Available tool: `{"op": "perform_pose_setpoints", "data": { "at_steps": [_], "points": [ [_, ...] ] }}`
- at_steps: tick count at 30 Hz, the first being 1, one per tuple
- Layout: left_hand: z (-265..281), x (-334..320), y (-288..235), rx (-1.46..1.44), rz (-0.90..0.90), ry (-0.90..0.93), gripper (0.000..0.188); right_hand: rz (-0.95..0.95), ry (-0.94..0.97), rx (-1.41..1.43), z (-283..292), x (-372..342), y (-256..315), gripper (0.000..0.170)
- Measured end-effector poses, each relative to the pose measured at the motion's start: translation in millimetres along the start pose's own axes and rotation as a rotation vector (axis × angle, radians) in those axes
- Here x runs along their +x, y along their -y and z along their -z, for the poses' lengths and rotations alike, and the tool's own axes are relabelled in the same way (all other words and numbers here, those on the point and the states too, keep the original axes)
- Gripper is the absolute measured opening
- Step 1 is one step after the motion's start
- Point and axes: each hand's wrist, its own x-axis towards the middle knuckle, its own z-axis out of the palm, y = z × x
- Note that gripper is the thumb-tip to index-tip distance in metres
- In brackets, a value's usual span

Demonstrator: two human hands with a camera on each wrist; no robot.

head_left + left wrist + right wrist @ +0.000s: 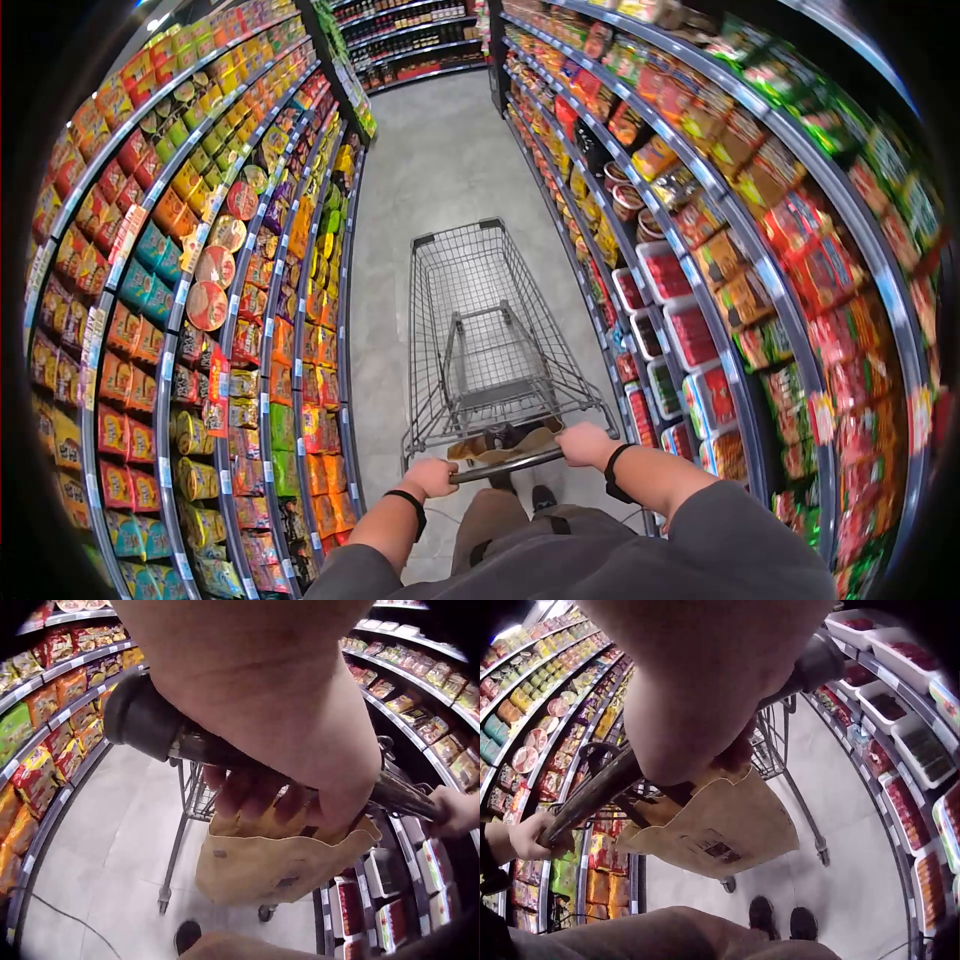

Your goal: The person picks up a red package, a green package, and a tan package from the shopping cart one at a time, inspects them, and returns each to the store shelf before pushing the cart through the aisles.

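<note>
Both hands grip the dark handlebar (512, 463) of a grey wire shopping cart (458, 232). My left hand (432, 477) holds its left end, and in the left wrist view the fingers (251, 796) curl round the bar beside a black end cap (139, 716). Toward the other end, my right hand (587, 445) wraps the bar. A tan bag (735, 825) with a dark printed mark hangs at the handle, on the person's side of the cart. The left fingers overlap the bag's top edge in the left wrist view. Floor shows through the cart's mesh.
Shelves of colourful packets and round noodle bowls (208, 305) line the left side. On the right stand shelves with bagged goods and white trays (690, 335) of packed food. The grey floor (420, 150) runs ahead to a shelf of bottles (410, 45).
</note>
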Motion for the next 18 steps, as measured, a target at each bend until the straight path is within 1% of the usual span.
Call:
{"op": "perform_pose_setpoints", "data": {
  "at_steps": [2,4,5,6,9,11,14,15,18],
  "points": [
    [36.5,33.3,20.8,-0.017,0.011,0.007,0.034,-0.008,0.031,-0.008,33.5,35.6,-21.2,0.021],
    [72.1,69.5,44.2,-0.018,-0.013,0.066,0.035,-0.023,0.019,-0.002,69.1,72.1,-43.4,0.022],
    [85.8,87.4,57.9,-0.083,-0.033,0.027,0.034,-0.018,0.035,-0.007,83.0,92.6,-56.9,0.022],
    [100.8,110.0,71.7,-0.054,-0.037,0.074,0.035,-0.019,0.042,-0.021,94.9,112.7,-71.3,0.023],
    [155.7,161.0,105.8,-0.127,-0.054,0.066,0.036,-0.027,0.077,-0.043,131.4,175.6,-110.2,0.023],
    [200.9,195.4,128.1,-0.160,-0.078,0.117,0.037,-0.068,0.080,-0.044,159.0,218.7,-135.9,0.023],
    [244.1,248.6,164.5,-0.183,-0.104,0.044,0.039,-0.099,0.106,-0.025,200.6,276.0,-170.9,0.023],
    [263.1,270.5,179.1,-0.179,-0.103,0.035,0.039,-0.073,0.123,-0.052,215.6,294.3,-182.9,0.025],
    [319.8,309.9,202.1,-0.158,-0.130,0.131,0.042,-0.102,0.094,-0.005,242.5,348.2,-222.4,0.022]
  ]
}}
